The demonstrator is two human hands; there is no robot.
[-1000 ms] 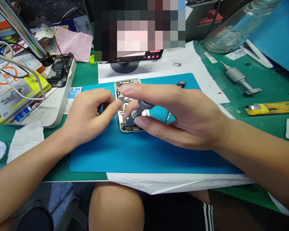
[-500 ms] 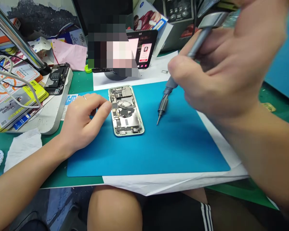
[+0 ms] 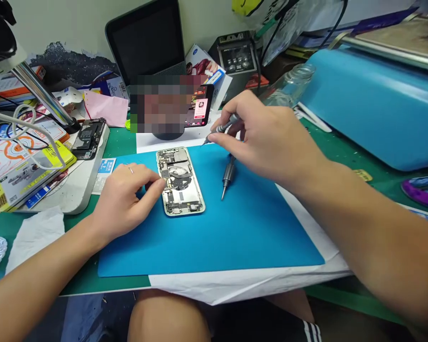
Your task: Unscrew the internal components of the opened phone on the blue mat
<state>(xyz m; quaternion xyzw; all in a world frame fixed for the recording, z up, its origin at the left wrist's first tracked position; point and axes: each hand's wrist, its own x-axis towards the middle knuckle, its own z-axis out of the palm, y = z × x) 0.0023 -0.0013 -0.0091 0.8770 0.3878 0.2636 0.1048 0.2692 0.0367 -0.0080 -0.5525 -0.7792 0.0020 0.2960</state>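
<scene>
An opened smartphone [image 3: 181,183] lies on the blue mat [image 3: 214,247], its circuit board, metal shields and round coil area exposed. At its left edge rests my left hand [image 3: 128,197], fingers curled, with thumb and index fingertips closed against the frame. My right hand [image 3: 260,135] grips a slim grey screwdriver [image 3: 225,126], which points left with its tip near the far edge of the mat, beyond the phone. Below that hand a second dark grey screwdriver [image 3: 228,173] lies on the mat; my fingers hide its upper end.
A lit phone [image 3: 200,107] leans on a stand behind the mat, partly blurred out. To the left, boxes [image 3: 28,166] and another phone's body [image 3: 89,138] sit on a white platform. A glass jar [image 3: 292,83] and blue roll [image 3: 374,109] stand right.
My right hand came down and away from the camera, bringing its screwdriver to the mat's far edge. The view shifted slightly; my left hand stayed at the phone.
</scene>
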